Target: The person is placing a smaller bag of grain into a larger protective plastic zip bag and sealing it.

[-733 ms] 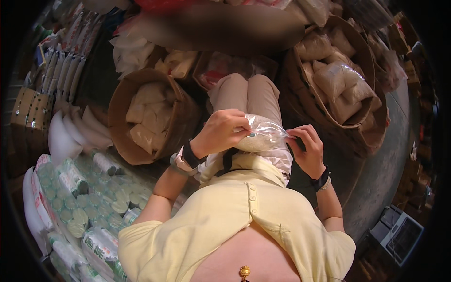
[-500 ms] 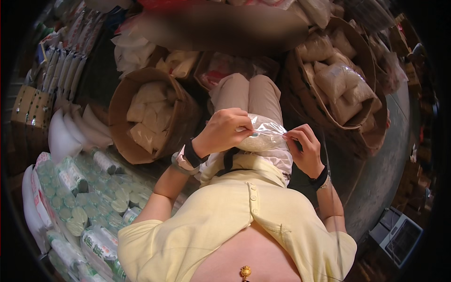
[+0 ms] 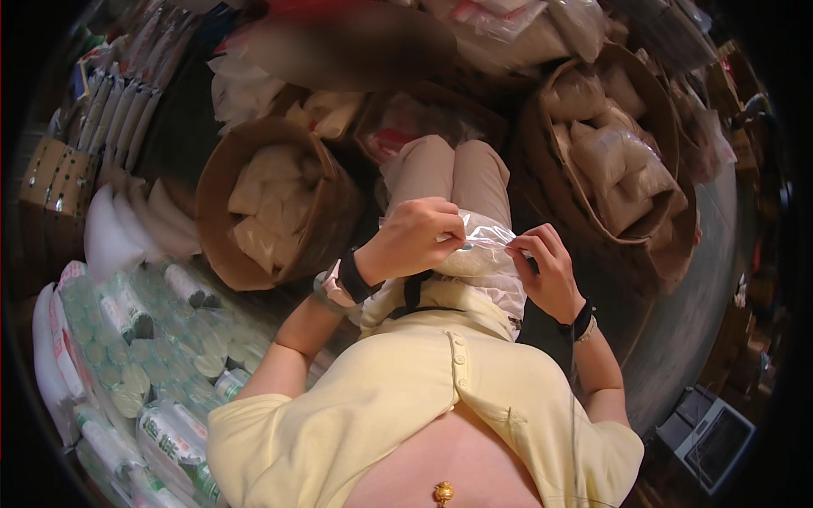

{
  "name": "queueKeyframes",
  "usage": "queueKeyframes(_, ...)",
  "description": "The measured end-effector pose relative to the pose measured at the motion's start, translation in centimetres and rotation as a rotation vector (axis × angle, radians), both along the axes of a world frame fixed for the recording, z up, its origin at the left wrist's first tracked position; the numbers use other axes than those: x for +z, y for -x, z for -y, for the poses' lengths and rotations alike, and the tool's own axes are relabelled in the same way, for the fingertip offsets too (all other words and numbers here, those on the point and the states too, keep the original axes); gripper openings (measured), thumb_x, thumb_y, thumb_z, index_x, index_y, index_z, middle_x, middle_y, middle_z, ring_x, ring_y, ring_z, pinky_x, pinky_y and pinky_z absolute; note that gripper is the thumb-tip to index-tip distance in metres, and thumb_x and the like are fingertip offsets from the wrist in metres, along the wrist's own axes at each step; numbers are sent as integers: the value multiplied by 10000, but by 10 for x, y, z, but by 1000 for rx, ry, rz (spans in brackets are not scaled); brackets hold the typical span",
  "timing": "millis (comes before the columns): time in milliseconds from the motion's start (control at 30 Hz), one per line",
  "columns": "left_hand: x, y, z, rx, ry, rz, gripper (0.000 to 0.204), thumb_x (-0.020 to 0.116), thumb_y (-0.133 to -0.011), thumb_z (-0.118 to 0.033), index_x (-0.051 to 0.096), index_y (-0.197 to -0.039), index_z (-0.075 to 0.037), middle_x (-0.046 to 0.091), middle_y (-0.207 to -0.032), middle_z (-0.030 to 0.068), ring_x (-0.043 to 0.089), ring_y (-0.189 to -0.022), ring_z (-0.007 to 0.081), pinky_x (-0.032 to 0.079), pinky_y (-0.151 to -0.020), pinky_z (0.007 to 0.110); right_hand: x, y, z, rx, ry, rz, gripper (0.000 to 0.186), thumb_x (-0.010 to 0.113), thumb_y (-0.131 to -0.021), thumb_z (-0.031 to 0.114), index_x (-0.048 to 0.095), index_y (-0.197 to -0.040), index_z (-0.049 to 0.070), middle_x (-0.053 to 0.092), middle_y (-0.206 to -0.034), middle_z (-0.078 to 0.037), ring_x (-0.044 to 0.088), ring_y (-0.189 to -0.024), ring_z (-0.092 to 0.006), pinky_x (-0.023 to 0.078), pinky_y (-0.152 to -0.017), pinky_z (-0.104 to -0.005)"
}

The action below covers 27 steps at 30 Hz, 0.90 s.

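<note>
A clear plastic bag (image 3: 474, 259) of pale contents lies on my lap, its glossy top stretched sideways between my two hands. My left hand (image 3: 415, 235) has its fingers curled and pinched on the bag's upper edge at the left. At the right end of that edge, my right hand (image 3: 546, 271) pinches the plastic between thumb and fingertips. Beige trousers (image 3: 478, 173) cover my legs under the bag.
Cardboard bins (image 3: 216, 212) of filled bags stand left and right (image 3: 533, 127). A box (image 3: 373, 127) lies beyond my knees. Wrapped packs (image 3: 169, 364) and white sacks (image 3: 114, 233) fill the left. A grey appliance (image 3: 711, 432) sits at lower right. A blurred patch covers the top centre.
The view has shifted slightly. My right hand has moved a little left, toward my left hand, and both still pinch the bag's top edge.
</note>
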<state>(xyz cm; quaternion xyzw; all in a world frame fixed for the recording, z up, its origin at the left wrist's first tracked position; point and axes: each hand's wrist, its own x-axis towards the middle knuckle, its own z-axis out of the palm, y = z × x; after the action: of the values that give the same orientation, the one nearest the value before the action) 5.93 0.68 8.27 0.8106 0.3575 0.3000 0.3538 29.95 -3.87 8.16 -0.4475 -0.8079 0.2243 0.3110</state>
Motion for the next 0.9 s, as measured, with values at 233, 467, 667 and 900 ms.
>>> queueKeyframes(233,-3,-1,1,1,-28,18,42,660,-708,-56,638,-691,-25,598,-710,88,599,-700,257,485,-647,353,7,10,-8,65,-12,54,149,663,-749,-24,579,-867,13,554,-795,-108,531,-754,-288,458,-654,-368)
queueKeyframes(467,-5,-1,0,-11,-63,22,55,682,-708,-42,629,-720,-29,590,-720,93,596,-712,269,478,-636,348,11,18,-13,87,-27,84,133,662,-756,8,581,-859,31,545,-788,-102,522,-745,-281,451,-654,-366)
queueKeyframes(667,-6,-1,0,-22,-68,23,44,672,-709,-30,629,-712,-22,585,-723,100,594,-712,273,481,-640,348,11,25,-17,131,-32,127,118,649,-772,27,572,-861,36,531,-792,-98,515,-752,-277,443,-671,-362)
queueKeyframes(900,-6,-2,1,-26,-74,13,47,670,-714,-31,626,-715,-14,579,-723,103,598,-722,278,485,-647,343,16,27,-19,150,-49,255,98,630,-805,78,572,-872,36,537,-820,-91,521,-802,-263,425,-707,-356)
